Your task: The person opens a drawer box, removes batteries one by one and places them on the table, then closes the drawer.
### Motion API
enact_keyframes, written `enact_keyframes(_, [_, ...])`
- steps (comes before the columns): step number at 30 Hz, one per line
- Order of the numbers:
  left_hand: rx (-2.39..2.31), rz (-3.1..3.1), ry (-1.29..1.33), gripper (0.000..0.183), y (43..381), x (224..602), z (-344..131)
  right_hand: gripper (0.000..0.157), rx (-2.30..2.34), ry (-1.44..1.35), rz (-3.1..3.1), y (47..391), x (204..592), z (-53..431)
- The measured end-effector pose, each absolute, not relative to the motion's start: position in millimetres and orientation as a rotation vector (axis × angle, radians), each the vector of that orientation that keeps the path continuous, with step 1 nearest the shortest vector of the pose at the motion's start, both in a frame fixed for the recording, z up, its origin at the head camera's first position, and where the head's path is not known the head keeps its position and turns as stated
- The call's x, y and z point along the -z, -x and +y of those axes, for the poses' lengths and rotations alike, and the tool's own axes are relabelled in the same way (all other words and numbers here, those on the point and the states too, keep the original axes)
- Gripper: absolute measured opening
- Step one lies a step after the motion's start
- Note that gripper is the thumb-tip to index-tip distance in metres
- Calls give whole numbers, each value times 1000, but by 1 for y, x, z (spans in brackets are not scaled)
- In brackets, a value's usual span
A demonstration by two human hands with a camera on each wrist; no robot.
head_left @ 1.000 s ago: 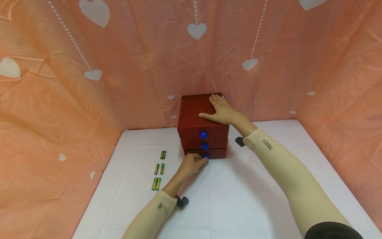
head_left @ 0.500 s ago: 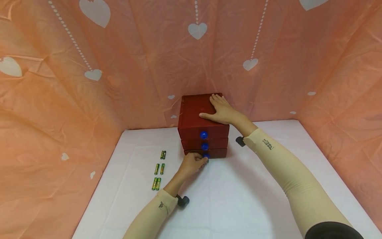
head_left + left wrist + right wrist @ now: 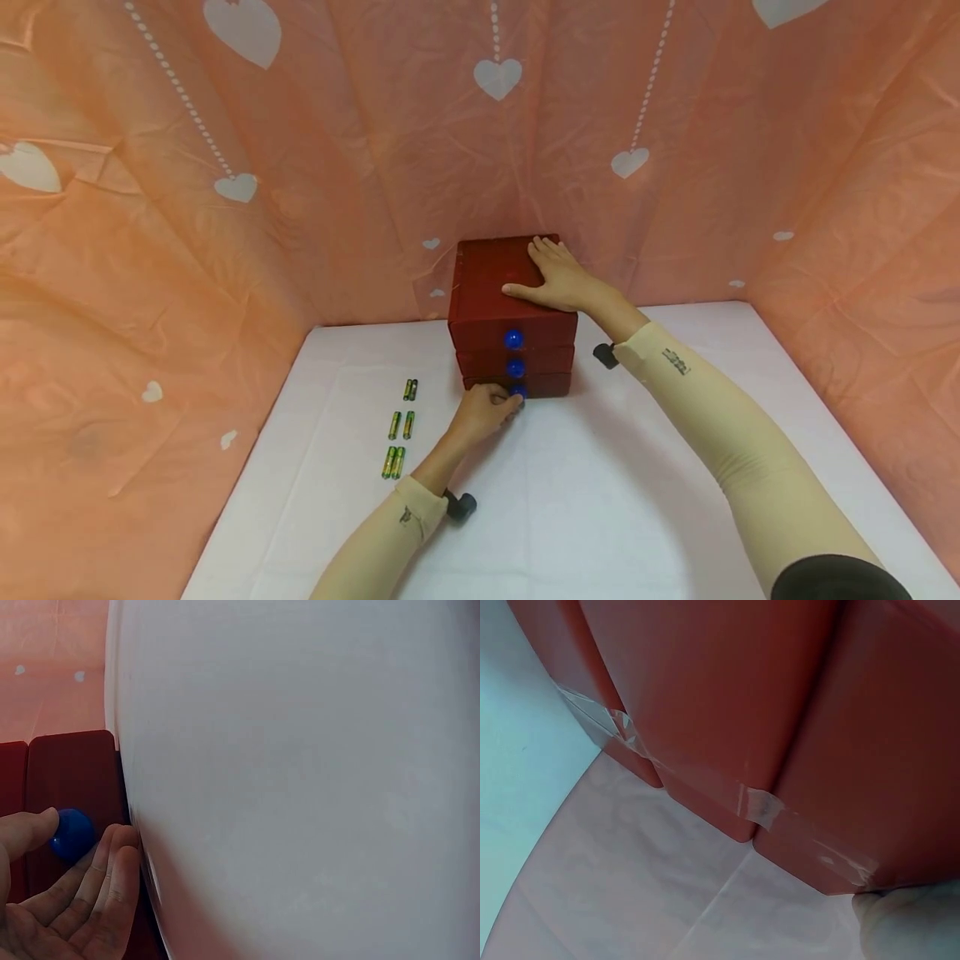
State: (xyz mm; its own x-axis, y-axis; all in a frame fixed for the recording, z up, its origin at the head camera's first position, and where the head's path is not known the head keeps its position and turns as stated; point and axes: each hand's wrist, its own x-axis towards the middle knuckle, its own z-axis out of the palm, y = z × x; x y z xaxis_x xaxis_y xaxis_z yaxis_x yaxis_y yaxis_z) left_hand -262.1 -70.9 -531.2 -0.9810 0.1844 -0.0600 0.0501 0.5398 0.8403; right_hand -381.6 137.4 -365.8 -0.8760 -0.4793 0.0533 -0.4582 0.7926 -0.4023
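Note:
A dark red box of three stacked drawers (image 3: 487, 283) stands at the back of the table, each front bearing a round blue knob. Low at the front, my left hand (image 3: 482, 415) pinches the bottom knob (image 3: 73, 836) between thumb and fingers, as the left wrist view shows up close. All three drawer fronts sit in line. My right hand (image 3: 557, 279) rests on the box top at its right side, fingers spread and thumb pointing left. In the right wrist view, clear tape (image 3: 765, 806) runs across the side of the stacked drawers, and part of the hand shows at the lower corner.
Several green batteries lie in pairs on the white table (image 3: 600, 500) left of the box: a far pair (image 3: 410, 390), a middle pair (image 3: 394, 425) and a near pair (image 3: 388, 462). An orange curtain (image 3: 360, 167) with white hearts hangs close behind the box.

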Motion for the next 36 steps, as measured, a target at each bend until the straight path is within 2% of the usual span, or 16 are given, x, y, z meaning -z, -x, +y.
enact_keyframes(10, [-1376, 2688, -202, 32, 256, 529, -72, 105, 705, 764, 2890, 380, 368, 139])
enact_keyframes(21, [-1361, 2714, -282, 29, 252, 506, -83, 99, 810, 740, 2839, 386, 366, 150])
enact_keyframes(36, [-1009, 2984, -295, 38, 245, 467, -139, 95, 895, 747, 2830, 359, 369, 192])
